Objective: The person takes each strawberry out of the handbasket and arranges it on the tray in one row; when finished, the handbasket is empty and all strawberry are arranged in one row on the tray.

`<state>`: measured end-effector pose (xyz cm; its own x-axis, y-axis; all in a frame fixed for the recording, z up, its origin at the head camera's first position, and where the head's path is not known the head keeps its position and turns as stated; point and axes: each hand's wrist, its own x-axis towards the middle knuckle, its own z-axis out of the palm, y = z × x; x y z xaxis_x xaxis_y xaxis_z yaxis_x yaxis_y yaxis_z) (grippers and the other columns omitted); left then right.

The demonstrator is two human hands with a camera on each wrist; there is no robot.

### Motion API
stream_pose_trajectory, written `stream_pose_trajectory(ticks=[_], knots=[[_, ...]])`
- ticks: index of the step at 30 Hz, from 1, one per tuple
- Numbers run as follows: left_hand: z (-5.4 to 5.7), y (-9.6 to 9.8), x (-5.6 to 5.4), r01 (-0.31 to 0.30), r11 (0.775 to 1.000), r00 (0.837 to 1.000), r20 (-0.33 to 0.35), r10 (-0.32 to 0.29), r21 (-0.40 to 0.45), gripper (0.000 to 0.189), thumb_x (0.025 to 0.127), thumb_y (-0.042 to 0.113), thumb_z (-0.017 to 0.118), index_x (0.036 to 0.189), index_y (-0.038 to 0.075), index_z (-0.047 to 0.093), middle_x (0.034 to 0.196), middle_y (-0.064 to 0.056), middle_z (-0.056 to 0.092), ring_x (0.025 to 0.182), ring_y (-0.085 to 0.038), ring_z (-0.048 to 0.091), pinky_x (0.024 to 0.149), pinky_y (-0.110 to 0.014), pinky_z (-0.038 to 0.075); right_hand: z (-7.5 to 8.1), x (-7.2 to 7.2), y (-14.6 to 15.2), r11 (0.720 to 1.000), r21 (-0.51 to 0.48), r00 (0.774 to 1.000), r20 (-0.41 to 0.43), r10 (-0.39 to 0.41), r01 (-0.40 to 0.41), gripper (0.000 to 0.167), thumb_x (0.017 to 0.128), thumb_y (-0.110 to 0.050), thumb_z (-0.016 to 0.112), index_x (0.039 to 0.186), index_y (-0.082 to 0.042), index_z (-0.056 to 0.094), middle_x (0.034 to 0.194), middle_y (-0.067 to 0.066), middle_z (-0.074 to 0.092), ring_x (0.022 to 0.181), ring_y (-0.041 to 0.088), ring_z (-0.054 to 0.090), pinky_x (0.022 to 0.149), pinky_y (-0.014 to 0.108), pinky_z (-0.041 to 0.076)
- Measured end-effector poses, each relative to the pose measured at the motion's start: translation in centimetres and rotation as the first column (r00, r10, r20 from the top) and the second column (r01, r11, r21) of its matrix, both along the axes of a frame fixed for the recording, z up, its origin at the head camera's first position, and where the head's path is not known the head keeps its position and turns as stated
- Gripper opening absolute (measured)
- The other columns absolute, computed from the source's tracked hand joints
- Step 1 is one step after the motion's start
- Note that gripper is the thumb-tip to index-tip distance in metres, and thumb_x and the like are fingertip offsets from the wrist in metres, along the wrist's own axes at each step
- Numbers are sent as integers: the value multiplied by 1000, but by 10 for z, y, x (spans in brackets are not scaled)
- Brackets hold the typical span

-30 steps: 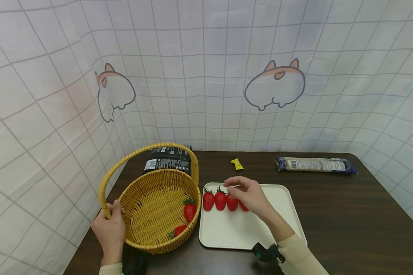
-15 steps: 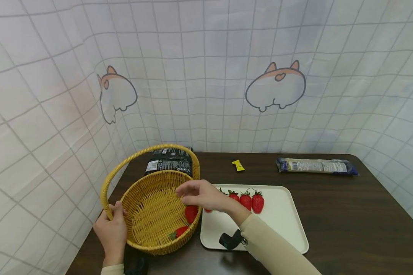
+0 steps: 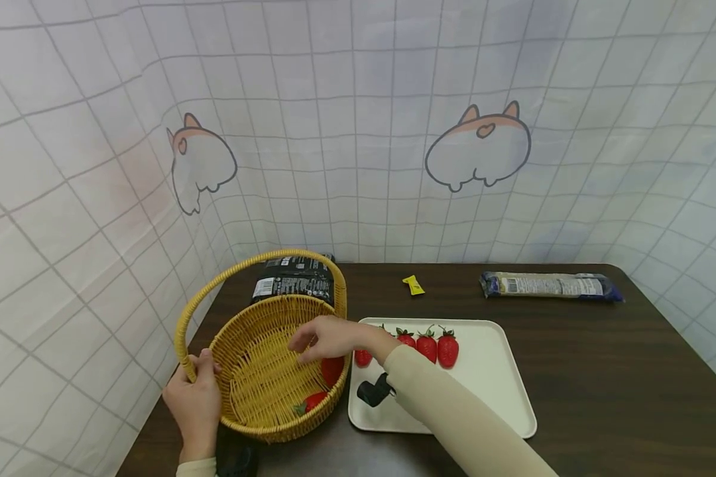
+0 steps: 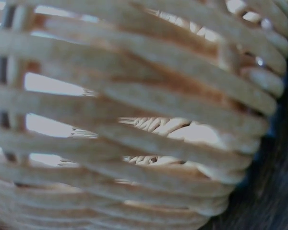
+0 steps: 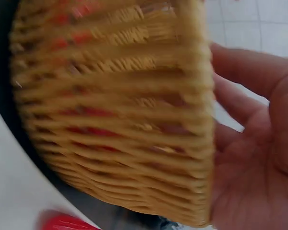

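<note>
The yellow wicker basket (image 3: 256, 371) stands tilted at the left of the table, and my left hand (image 3: 193, 404) grips its handle near the base. Two red strawberries lie inside: one strawberry (image 3: 332, 372) is partly covered by my right hand (image 3: 331, 336), and a second strawberry (image 3: 311, 401) is lower down. My right hand reaches over the basket's right side with loosely bent fingers and nothing visible between them. In the right wrist view its fingers pass behind the woven rim (image 5: 201, 120). Several strawberries (image 3: 448, 349) stand in a row on the white tray (image 3: 477, 391), partly behind my right arm.
A black printed package (image 3: 292, 281) lies behind the basket. A small yellow wrapped candy (image 3: 414, 285) sits beyond the tray, and a long blue-ended packet (image 3: 551, 286) lies at the back right. A white grid-patterned curtain (image 3: 358, 132) hangs behind the table.
My right hand has moved left from above the strawberry row on the tray to inside the basket's right side. The left hand keeps its grip on the handle.
</note>
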<state>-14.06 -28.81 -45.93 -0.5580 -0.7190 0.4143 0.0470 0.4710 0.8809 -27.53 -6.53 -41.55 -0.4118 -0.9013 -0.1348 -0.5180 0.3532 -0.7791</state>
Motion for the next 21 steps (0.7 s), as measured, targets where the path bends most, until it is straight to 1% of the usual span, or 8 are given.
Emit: stream_pose_trajectory(ticks=[2, 5, 7, 10, 13, 16, 19, 21], knots=[[1, 0, 0, -9, 1000, 1000, 5, 9, -6, 44, 98, 32, 59, 66, 2, 60, 56, 24, 54, 34, -12, 25, 35, -27, 21, 2, -5, -5, 997, 70, 1000, -1, 31, -31, 36, 93, -21, 67, 126, -6, 64, 120, 7, 67, 102, 5, 60, 87, 21, 48], [2, -1, 0, -22, 1000, 1000, 19, 22, -16, 43, 98, 33, 59, 67, 3, 62, 56, 25, 54, 34, -12, 27, 35, -27, 23, 4, -10, -11, 984, 162, 997, -4, 79, -77, 34, 92, -20, 69, 123, -7, 66, 116, 3, 68, 99, 3, 60, 86, 20, 48], [1, -1, 0, -30, 999, 999, 23, 31, -25, 43, 98, 33, 59, 67, 3, 62, 56, 26, 54, 34, -13, 28, 35, -27, 24, 4, -11, -14, 974, 199, 994, 0, 108, -105, 32, 92, -19, 69, 121, -7, 67, 114, 1, 69, 98, 2, 60, 85, 20, 48], [1, -1, 0, -27, 999, 999, 20, 28, -24, 44, 98, 34, 59, 68, 3, 63, 57, 26, 54, 34, -13, 29, 35, -27, 24, 5, -11, -16, 963, 224, 989, 14, 148, -147, 28, 91, -15, 70, 117, -7, 68, 108, 0, 69, 93, 3, 60, 83, 20, 48], [1, -1, -1, -23, 999, 999, 26, 23, -31, 44, 98, 36, 59, 68, 4, 64, 57, 24, 55, 33, -13, 28, 35, -28, 24, 4, -12, -17, 950, 244, 980, 66, 186, -197, 25, 89, -9, 70, 114, -5, 69, 103, 0, 69, 89, 4, 60, 81, 20, 49], [1, -1, 0, -20, 999, 999, 36, 22, -34, 44, 98, 37, 58, 68, 5, 64, 56, 22, 55, 34, -13, 27, 34, -28, 24, 1, -13, -17, 932, 264, 967, 127, 222, -249, 26, 87, -3, 71, 112, -4, 70, 102, 1, 70, 89, 4, 61, 80, 19, 50], [1, -1, 0, -23, 999, 999, 32, 24, -32, 44, 98, 36, 59, 68, 5, 64, 56, 21, 55, 34, -13, 27, 35, -27, 24, -1, -14, -19, 915, 278, 950, 189, 247, -293, 27, 85, 2, 71, 111, -3, 70, 101, 2, 71, 90, 5, 63, 81, 20, 51], [1, -1, 1, -26, 999, 999, 24, 27, -29, 43, 98, 34, 59, 67, 4, 63, 56, 22, 55, 34, -12, 28, 35, -27, 24, -1, -15, -20, 902, 285, 935, 240, 260, -324, 28, 84, 5, 70, 111, -2, 70, 102, 5, 71, 90, 6, 64, 81, 21, 52]])
